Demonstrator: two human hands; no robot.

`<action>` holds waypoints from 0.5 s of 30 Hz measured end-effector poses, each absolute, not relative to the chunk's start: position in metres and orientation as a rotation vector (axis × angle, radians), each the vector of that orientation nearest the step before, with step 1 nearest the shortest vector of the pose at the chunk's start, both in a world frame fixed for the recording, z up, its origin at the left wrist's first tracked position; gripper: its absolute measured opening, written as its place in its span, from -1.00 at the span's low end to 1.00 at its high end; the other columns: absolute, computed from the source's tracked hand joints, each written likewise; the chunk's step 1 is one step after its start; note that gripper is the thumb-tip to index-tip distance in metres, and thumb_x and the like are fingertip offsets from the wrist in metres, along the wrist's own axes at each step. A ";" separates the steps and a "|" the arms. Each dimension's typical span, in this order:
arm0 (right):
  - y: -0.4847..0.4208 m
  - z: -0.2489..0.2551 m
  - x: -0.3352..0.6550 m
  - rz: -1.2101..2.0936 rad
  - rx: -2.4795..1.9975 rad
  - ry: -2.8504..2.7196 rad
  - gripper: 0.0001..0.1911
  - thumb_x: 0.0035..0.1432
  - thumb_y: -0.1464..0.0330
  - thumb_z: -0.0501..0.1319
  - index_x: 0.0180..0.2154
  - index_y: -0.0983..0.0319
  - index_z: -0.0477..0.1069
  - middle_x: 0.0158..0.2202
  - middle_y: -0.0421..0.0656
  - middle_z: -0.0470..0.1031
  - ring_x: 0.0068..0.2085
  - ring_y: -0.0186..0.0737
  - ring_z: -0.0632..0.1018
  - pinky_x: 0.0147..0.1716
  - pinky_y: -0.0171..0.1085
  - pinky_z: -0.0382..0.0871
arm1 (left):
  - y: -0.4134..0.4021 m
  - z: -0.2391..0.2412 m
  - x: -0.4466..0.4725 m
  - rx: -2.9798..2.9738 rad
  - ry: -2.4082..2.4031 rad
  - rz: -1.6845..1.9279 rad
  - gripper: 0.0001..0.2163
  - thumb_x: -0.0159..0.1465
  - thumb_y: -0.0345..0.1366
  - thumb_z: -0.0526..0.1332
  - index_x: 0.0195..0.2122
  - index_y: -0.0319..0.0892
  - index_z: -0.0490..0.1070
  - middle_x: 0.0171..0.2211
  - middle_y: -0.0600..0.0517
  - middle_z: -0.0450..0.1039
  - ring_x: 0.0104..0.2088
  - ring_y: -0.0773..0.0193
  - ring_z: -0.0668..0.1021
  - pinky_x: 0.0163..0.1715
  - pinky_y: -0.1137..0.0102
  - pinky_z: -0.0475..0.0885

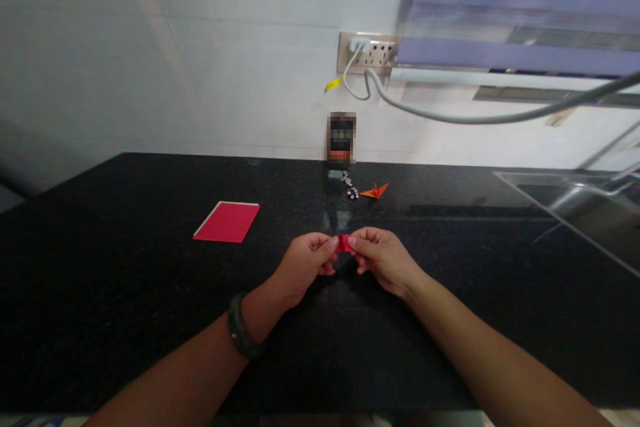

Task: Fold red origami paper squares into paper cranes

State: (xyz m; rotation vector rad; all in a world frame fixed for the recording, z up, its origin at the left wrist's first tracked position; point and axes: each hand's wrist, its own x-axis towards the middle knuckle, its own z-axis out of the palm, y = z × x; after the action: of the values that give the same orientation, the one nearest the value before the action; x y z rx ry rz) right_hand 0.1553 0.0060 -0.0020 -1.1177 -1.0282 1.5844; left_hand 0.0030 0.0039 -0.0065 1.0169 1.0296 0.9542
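Note:
Both my hands meet over the middle of a black stone counter. Between them is a small folded piece of red paper. My left hand pinches its left end with thumb and fingers, and a dark band sits on that wrist. My right hand pinches the right end the same way. Most of the paper is hidden by my fingertips.
A flat red paper sheet lies to the left. A small orange paper crane sits farther back beside a dark patterned strap and a blurred small device against the wall. A wall socket with cable and a sink are at right.

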 end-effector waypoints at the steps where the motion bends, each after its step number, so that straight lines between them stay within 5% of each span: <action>1: 0.006 -0.002 0.156 1.585 -1.122 -1.024 -0.73 -0.21 0.28 0.36 -0.55 0.33 0.36 -0.73 -0.33 0.32 -0.74 -0.55 0.28 -0.77 -0.53 0.26 | 0.004 -0.007 0.003 1.028 1.025 0.937 -0.73 0.01 -0.13 0.26 -0.48 -0.27 0.34 -0.62 0.11 0.32 -0.64 0.47 0.36 -0.58 0.49 0.33; 15: 0.010 -0.002 0.160 1.790 -1.046 -0.847 -0.76 -0.23 0.35 0.38 -0.60 0.35 0.36 -0.74 -0.32 0.32 -0.76 -0.56 0.29 -0.79 -0.55 0.32 | 0.005 -0.009 0.001 0.884 0.903 0.982 -0.72 0.00 -0.14 0.27 -0.57 -0.27 0.29 -0.70 0.15 0.26 -0.68 0.49 0.32 -0.60 0.52 0.29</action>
State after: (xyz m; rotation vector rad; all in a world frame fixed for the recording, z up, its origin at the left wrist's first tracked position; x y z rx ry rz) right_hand 0.1596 0.0104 -0.0024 -1.0457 -0.8473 1.7896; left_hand 0.0012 0.0055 -0.0088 0.8843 0.9035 0.9823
